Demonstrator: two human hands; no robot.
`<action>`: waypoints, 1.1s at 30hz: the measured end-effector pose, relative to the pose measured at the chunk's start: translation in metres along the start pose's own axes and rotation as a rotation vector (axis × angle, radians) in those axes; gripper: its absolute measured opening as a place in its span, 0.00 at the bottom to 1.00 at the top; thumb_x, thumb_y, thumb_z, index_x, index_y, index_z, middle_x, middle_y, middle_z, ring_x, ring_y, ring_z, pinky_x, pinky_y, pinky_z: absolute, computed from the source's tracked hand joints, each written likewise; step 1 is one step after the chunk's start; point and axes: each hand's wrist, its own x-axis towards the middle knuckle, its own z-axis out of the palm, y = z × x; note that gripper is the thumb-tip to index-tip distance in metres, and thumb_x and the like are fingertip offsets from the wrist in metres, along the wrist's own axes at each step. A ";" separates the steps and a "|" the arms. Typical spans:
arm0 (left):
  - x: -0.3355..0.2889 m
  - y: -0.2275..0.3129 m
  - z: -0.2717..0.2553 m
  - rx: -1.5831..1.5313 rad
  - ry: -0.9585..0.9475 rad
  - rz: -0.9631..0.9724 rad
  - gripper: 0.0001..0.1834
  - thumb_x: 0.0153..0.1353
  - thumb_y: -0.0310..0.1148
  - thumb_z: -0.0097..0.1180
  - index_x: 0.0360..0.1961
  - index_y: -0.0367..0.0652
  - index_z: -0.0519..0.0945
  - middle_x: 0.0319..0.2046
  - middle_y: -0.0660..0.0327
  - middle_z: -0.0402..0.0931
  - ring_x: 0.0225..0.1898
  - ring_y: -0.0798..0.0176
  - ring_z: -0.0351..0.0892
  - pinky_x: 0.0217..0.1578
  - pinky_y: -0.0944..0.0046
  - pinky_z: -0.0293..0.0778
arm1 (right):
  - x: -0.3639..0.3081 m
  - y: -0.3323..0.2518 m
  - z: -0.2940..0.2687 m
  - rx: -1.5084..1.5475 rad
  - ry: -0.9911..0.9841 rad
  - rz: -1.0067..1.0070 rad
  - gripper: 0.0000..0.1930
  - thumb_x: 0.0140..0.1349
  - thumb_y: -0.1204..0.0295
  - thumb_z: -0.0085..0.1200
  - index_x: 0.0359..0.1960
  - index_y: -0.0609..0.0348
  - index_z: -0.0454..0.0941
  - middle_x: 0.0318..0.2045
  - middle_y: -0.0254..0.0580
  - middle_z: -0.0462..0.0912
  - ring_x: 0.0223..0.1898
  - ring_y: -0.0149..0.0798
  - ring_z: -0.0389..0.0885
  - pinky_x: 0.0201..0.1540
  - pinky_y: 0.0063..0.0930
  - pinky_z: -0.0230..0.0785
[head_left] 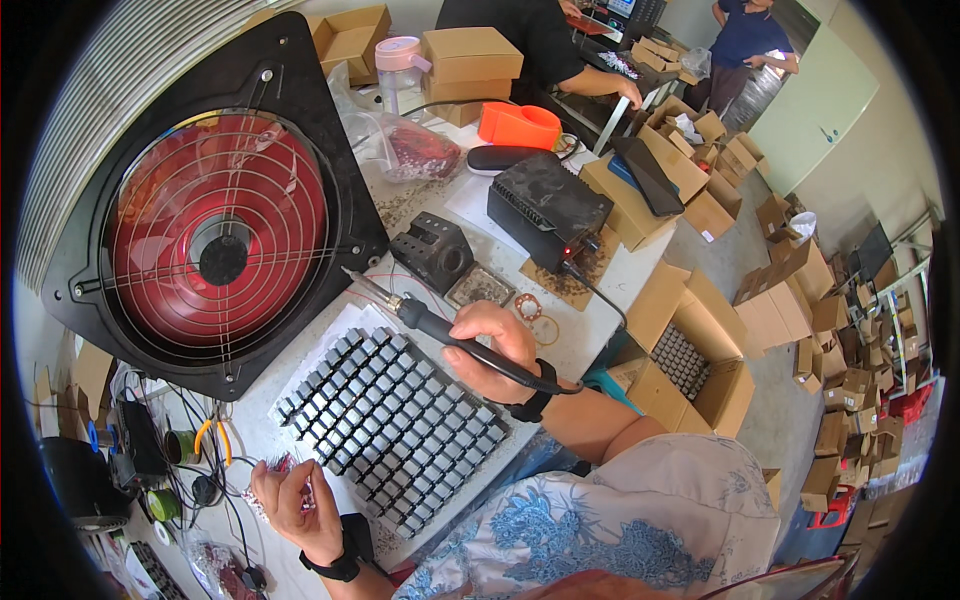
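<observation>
My right hand is closed around the black handle of a soldering iron. The iron's metal tip points up and left, above the far edge of a grid of small grey-topped blocks with black gaps. This grid lies on white paper in front of me. At the grid's near left side, my left hand is curled with its fingers together over a small heap of thin red and white pieces. What its fingertips hold is too small to make out.
A large black-framed fan with red blades stands at the left. Behind the grid are an iron holder and a black soldering station. Cables and solder spools lie left. Cardboard boxes stand right; two people are beyond.
</observation>
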 end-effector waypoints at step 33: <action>0.004 -0.003 -0.002 -0.036 0.055 -0.004 0.10 0.42 0.20 0.65 0.27 0.44 0.82 0.18 0.65 0.65 0.24 0.62 0.66 0.51 0.52 0.65 | -0.013 -0.007 -0.078 -0.085 0.307 0.363 0.06 0.65 0.72 0.42 0.38 0.62 0.67 0.27 0.38 0.70 0.26 0.26 0.66 0.32 0.21 0.61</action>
